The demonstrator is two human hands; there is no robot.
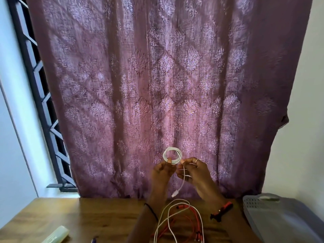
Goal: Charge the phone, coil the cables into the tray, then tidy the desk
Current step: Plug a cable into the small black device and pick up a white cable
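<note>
"At six o'clock on our desk, loose cables lie tangled, the tray at four — why?"

"Not yet coiled, we judge. Beyond them our left hand pinches the white coil so its loops hold; our right hand pinches its tail to feed the next turn — plug dangling."

white cable wound into a small round coil, held up in the air, pinched at its lower edge by left hand and right hand, loose tail hanging down between them with white plug just above the counter. second white cable lies uncoiled in long loops on the counter, tangled with red cables. grey perforated tray sits at counter's right end, well apart from the coil
</note>
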